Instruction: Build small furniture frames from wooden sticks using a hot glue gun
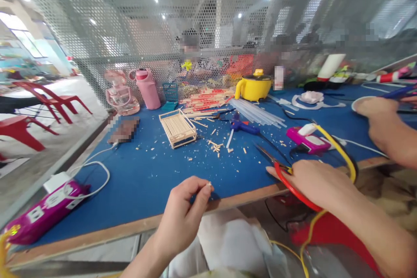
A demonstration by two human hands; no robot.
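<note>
Near the table's front edge, my left hand (186, 210) is closed in a pinch. A small pale piece (210, 184) that looks like wood shows at its fingertips. My right hand (314, 182) grips scissors (282, 173) with red handles, their blades angled up and left over the tabletop. Farther in stands a small tray-like frame (177, 127) built from thin wooden sticks. Short cut stick pieces (215, 145) and pale crumbs lie scattered beside it. A blue glue gun (244, 127) rests on the blue table (130, 191), a clear glue stick at its end.
Red-wrapped stick bundles (208, 97), clear glue sticks (257, 113) and a yellow pot (256, 87) line the back. Pink bottles (148, 89) stand left. Purple power strips (48, 210) lie on both sides with cords. A co-worker's arm (387, 126) reaches in at right.
</note>
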